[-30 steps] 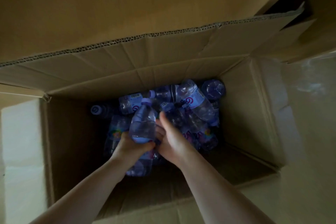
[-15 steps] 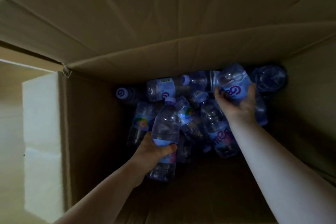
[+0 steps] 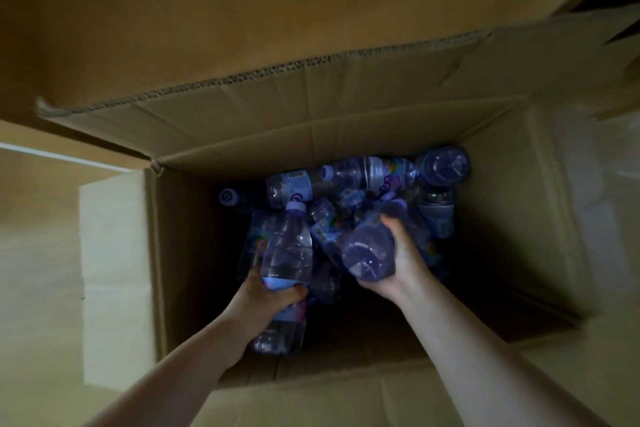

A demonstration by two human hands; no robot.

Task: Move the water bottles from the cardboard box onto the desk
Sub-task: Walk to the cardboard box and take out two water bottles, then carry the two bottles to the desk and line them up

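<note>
I look down into a deep open cardboard box (image 3: 180,253) with a dim interior. Several clear water bottles with purple caps and labels lie piled (image 3: 374,180) at its far end. My left hand (image 3: 266,302) grips one bottle (image 3: 287,250) round its lower body, cap pointing away from me. My right hand (image 3: 398,267) holds a second bottle (image 3: 369,253) with its base turned toward me, lifted above the pile. Both forearms reach in over the box's near edge.
The box flaps stand open: a far flap (image 3: 277,107) with a corrugated edge, a pale left flap (image 3: 114,274) and a right flap (image 3: 581,218). Brown surfaces surround the box. The near part of the box floor (image 3: 346,333) is bare.
My right hand has closed round a bottle from the far right of the pile and drawn it up and toward me. My left hand keeps its bottle. The view has pulled back from the box.
</note>
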